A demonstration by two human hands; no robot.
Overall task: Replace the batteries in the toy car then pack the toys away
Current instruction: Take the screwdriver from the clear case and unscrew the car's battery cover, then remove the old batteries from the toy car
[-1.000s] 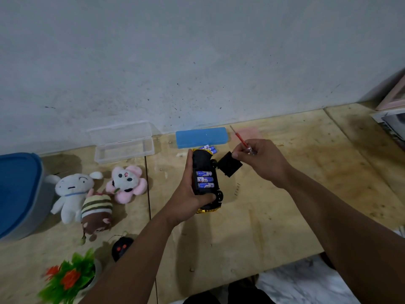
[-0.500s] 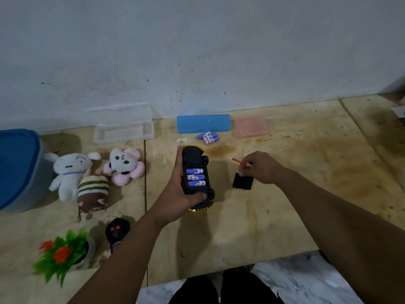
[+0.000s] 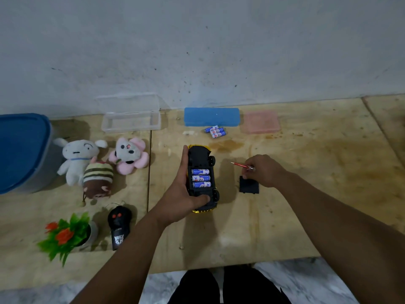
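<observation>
The left hand (image 3: 182,194), forearm reaching up from below, grips the upturned yellow-and-black plastic toy car (image 3: 202,178) above the plywood desk (image 3: 306,216), fingers curled round it, three blue batteries (image 3: 201,178) showing. The right hand (image 3: 264,171) pinches a thin red screwdriver (image 3: 242,166), touching the flat black battery cover (image 3: 248,185) on the desk.

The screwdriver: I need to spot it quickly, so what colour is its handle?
Red, with a thin metal tip; the screwdriver shows best in the head view, held in the right hand.

Yellow toy car (image 3: 202,178) with black underside, blue batteries (image 3: 201,178); brown-and-cream striped plush (image 3: 97,179); red screwdriver (image 3: 242,165).
</observation>
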